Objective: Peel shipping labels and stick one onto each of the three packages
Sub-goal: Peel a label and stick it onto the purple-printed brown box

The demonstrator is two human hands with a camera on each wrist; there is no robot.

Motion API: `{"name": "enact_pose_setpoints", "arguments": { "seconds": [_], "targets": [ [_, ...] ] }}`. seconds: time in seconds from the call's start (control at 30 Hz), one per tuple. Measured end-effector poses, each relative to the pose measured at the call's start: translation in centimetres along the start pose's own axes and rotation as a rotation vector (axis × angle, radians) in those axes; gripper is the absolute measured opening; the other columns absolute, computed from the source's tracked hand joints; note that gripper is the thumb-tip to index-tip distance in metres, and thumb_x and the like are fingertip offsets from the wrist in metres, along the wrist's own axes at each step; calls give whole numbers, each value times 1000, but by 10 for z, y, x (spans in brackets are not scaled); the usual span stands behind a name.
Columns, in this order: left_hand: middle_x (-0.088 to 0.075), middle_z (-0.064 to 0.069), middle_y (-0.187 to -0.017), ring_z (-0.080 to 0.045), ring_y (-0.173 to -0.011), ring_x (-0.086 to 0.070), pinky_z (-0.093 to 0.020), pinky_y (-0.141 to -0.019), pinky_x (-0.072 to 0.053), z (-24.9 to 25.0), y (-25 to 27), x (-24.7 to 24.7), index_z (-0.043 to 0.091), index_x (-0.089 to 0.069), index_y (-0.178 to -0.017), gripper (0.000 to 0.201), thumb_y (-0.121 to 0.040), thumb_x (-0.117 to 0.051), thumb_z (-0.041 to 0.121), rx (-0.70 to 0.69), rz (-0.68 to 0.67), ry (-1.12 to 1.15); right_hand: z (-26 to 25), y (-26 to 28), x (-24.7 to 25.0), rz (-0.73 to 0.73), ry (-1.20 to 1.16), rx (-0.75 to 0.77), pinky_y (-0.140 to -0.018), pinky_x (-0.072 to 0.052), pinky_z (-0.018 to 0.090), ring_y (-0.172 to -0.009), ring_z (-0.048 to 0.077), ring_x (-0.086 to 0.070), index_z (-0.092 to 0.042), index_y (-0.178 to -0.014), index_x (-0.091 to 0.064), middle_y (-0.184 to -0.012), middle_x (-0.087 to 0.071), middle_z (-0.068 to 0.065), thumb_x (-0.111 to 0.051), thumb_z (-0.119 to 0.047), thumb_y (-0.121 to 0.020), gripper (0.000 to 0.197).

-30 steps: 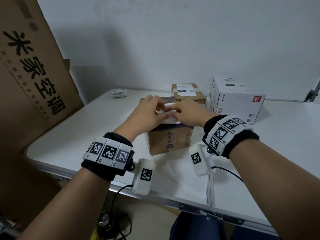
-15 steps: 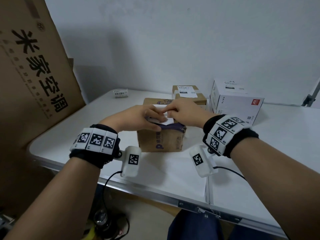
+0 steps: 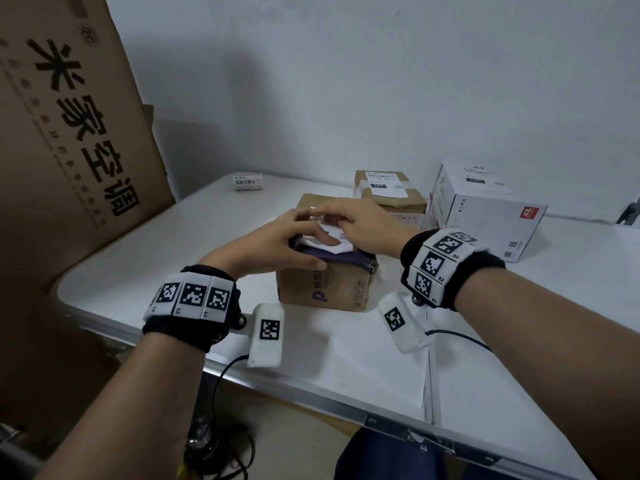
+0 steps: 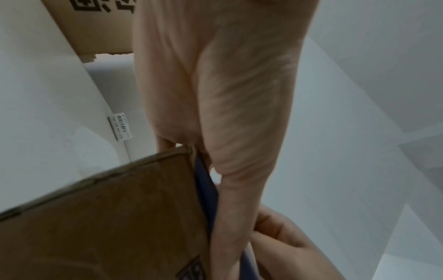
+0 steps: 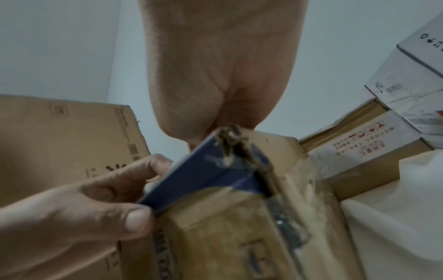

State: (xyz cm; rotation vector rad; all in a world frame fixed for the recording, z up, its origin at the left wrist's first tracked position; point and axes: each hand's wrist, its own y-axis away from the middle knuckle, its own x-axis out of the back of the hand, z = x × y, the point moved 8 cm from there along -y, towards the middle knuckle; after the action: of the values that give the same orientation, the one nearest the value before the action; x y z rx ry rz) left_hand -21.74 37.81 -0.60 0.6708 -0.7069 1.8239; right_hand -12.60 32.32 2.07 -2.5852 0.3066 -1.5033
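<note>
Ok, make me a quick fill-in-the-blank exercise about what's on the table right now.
1. Both hands rest on the ____ cardboard box nearest the person.
2. The left hand and right hand are on a white ____ on that box.
3. The box at far right is ____ in colour.

Missing words: brown; label; white

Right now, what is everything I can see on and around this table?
Near package: one, brown with purple tape, table front, under both hands.
Shipping label: one, white, on the near package's top.
Labelled brown box: one, behind it.
White box: one, red logo, back right, label on top.
Loose label: one, white, back left of table.
Big carton: one, brown with black characters, left.
Table: one, white.
Left hand: on the label's near-left edge, thumb against the box front.
Right hand: fingers spread flat on the label.
</note>
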Motion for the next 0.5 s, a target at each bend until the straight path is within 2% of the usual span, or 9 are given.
{"name": "enact_pose_setpoints", "arguments": {
  "seconds": [0.03, 0.1, 0.2, 0.27, 0.37, 0.43, 0.5],
  "targets": [
    [-37, 13, -140, -6, -128, -38, -15, -102, -35, -1, 0, 1, 40, -69, -104, 36, -76, -79, 20, -12, -3, 26, 0, -2, -2, -17, 45, 22, -108, -39, 29, -125, 19, -52, -12, -133, -56, -135, -57, 7, -39, 0, -95, 43],
    [-38, 14, -142, -3, -129, -39, -18, -103, -36, -3, 0, 2, 40, -71, -101, 36, -75, -79, 18, -35, -9, 74, -1, -7, -6, -44, 115, 69, -107, -32, 19, -129, 17, -47, -11, -135, -53, -140, -53, 5, -39, -2, -97, 42],
    [-36, 21, -139, 7, -127, -37, -10, -100, -34, -9, 0, 4, 40, -72, -99, 35, -74, -80, 17, -26, 4, 102, 0, -15, -14, -92, 144, 77, -105, -24, 14, -135, 15, -40, -15, -140, -47, -147, -45, 0, -38, -11, -101, 41],
    [-31, 29, -137, 21, -123, -33, -3, -98, -30, -14, 0, 6, 41, -72, -98, 36, -73, -80, 17, -2, 16, 116, 5, -20, -23, -173, 185, 56, -111, -19, 19, -141, 13, -31, -19, -146, -39, -154, -34, -3, -34, -21, -103, 42],
    [-22, 28, -145, 16, -129, -27, -9, -105, -26, -19, 0, 5, 43, -72, -98, 35, -73, -81, 20, 27, 13, 107, 12, -25, -32, -278, 225, 21, -119, -14, 28, -145, 14, -23, -21, -151, -24, -159, -21, -3, -25, -34, -104, 49],
    [-18, 37, -137, 23, -121, -24, -2, -97, -27, -17, 2, 3, 45, -71, -96, 36, -74, -80, 18, 40, 8, 132, 15, -27, -35, -302, 212, 10, -121, -12, 34, -146, 14, -18, -20, -153, -18, -160, -17, -3, -19, -40, -104, 53],
    [-17, 43, -131, 33, -113, -26, 4, -89, -29, -13, 3, 2, 41, -71, -97, 35, -75, -78, 14, 23, 15, 173, 18, -29, -40, -322, 224, -12, -122, -8, 38, -148, 11, -9, -19, -154, -11, -161, -10, -3, -13, -44, -102, 57]
  ]
}}
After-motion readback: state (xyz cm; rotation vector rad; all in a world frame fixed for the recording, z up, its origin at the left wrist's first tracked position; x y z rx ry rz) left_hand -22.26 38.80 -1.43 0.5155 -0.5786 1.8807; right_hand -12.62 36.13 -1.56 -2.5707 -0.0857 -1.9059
